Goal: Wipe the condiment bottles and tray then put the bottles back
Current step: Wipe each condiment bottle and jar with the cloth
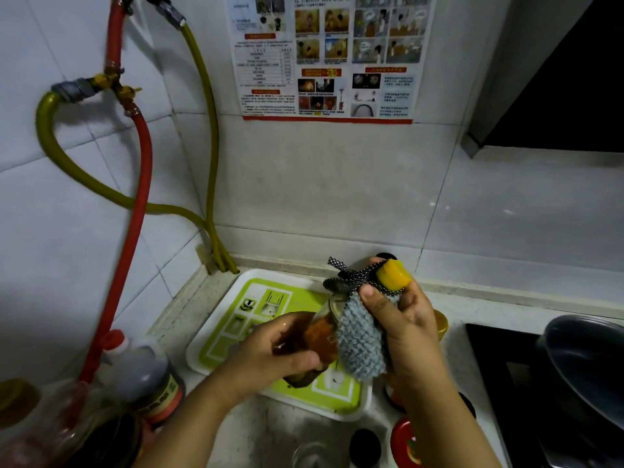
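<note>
Left hand [287,352] has its fingers curled round the lower body of a glass bottle [320,332], thumb across the front, so it's a proper wrap-around grip. The bottle is tilted, base toward the person and neck pointing up and away, held in the air over the tray [216,332]. Right hand [401,319] is curled too, thumb pressing a grey knitted cloth [361,342] against the upper side of the bottle, with the other fingers wrapped behind near the yellow cap [393,273]. Can't tell exactly how those back fingers sit since the cloth hides them.

The cloth looks chunky and nubbly, like hand-knit yarn, with a black-and-white dotted ribbon [354,275] bunched at its top. The bottle is clear glass with brownish-orange stuff inside and looks a bit shiny or wet. The cap is smooth plastic.

The tray is a rounded rectangle, white rim with lime green panels and little printed pictures, lying flat on a pale speckled counter [256,430] next to the tiled wall. A dark sauce jug [145,376] with a red cap stands just left of the tray. A few more lids and jars sit near the bottom edge, blurry. Dark pan [587,359] on the cooktop at the right
</note>
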`<action>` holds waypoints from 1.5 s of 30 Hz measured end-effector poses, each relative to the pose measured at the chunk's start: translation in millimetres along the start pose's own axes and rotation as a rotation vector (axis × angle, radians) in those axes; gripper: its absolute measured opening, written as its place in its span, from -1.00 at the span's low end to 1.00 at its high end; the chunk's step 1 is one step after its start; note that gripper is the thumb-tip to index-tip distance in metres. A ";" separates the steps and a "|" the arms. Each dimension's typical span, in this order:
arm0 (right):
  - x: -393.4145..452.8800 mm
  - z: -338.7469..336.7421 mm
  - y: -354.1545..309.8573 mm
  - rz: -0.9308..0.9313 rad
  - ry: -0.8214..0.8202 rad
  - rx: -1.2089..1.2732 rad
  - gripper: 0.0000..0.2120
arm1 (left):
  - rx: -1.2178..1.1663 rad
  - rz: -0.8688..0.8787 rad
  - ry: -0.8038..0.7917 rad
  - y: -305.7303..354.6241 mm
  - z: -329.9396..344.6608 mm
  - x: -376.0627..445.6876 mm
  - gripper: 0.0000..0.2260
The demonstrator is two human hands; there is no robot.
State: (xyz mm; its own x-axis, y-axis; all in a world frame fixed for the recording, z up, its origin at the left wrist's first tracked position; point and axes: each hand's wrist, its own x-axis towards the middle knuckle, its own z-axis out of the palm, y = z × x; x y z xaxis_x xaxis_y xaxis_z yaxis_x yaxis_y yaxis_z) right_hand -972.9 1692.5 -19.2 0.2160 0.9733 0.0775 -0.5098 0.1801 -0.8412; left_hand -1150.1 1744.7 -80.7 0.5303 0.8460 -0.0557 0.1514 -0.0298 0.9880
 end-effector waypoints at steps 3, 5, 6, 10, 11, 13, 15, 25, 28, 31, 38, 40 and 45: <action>-1.1 0.6 0.5 0.006 -0.043 -0.017 -0.67 | 0.104 -0.018 -0.124 5.6 -9.3 -1.2 -0.45; -0.7 1.1 0.9 -0.008 -0.039 -0.015 -0.67 | 0.146 0.008 -0.111 6.3 -6.0 -1.6 -0.54; -0.4 1.7 0.9 -0.015 -0.029 -0.010 -0.67 | 0.133 0.014 -0.086 5.7 -1.7 -1.6 -0.57; 1.4 2.6 2.4 -0.020 0.028 0.017 -0.64 | 0.232 0.102 0.137 -1.8 17.6 -0.7 -0.49; 2.0 2.4 2.8 -0.018 0.034 0.017 -0.63 | 0.317 0.133 0.182 -4.5 20.1 0.1 -0.48; 3.4 1.7 3.5 -0.012 0.031 -0.008 -0.64 | 0.332 0.130 0.184 -2.2 20.3 0.4 -0.48; 3.9 -0.2 5.5 0.000 0.016 -0.035 -0.66 | 0.223 0.047 0.077 3.3 13.2 1.8 -0.47; 9.6 4.4 13.3 -0.069 0.050 -0.128 -0.74 | -0.008 0.113 0.046 13.6 19.1 3.9 -0.58; 9.8 0.3 22.2 -0.053 0.050 -0.125 -0.68 | -0.024 0.124 0.088 17.9 20.6 4.7 -0.59; 8.8 -8.4 26.0 0.034 -0.034 -0.046 -0.51 | -0.033 0.112 0.105 18.0 15.3 4.9 -0.55; 7.9 -23.1 35.6 0.138 -0.150 0.065 -0.46 | -0.149 0.144 0.152 27.2 19.1 5.7 -0.61; 1.0 -22.7 44.2 0.165 -0.165 0.021 -0.49 | -0.201 0.159 0.213 33.6 20.3 8.8 -0.62; -13.2 -13.9 59.4 0.112 -0.210 -0.183 -0.57 | -0.264 0.185 0.321 43.8 25.6 9.6 -0.66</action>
State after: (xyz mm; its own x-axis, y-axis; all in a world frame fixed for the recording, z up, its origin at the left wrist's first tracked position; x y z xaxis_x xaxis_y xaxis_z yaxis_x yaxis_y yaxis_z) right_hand -994.5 1688.4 -77.6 -0.0203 0.9972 0.0716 -0.3577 0.0596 -0.9319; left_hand -1117.1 1737.9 -41.6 0.2364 0.9627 0.1314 -0.1615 -0.0944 0.9824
